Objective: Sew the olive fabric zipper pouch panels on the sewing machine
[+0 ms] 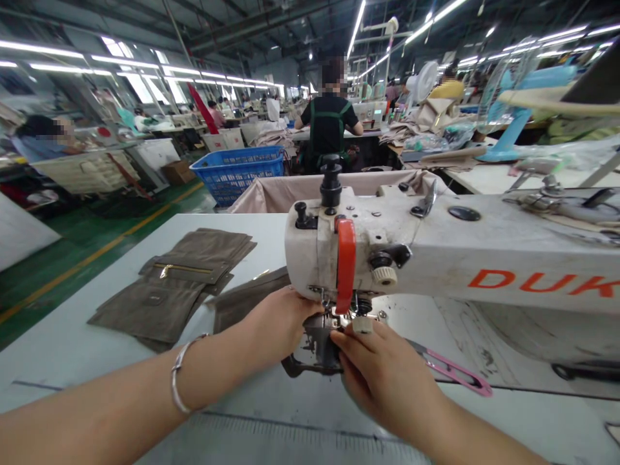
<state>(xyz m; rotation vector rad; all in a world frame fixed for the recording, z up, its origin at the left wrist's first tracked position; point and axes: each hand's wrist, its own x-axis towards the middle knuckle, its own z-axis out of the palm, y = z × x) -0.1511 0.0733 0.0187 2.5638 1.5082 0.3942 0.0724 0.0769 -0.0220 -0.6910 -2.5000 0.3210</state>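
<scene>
A white sewing machine (436,252) with a red guard (345,265) and orange lettering stands on the table. Both my hands work under its head at the needle. My left hand (278,323), a bangle on its wrist, reaches in from the left with fingers curled beneath the head; what they grip is hidden. My right hand (382,368) comes from below with fingers pressed together near the presser foot (361,323). A brown fabric piece (242,303) lies under the left hand.
A stack of brown zippered fabric pieces (179,284) lies left on the table (72,349). Pink thread snips (455,374) lie to the right. A fabric bin (290,190) and a blue crate (237,169) stand beyond. A person in black sits ahead; others work around.
</scene>
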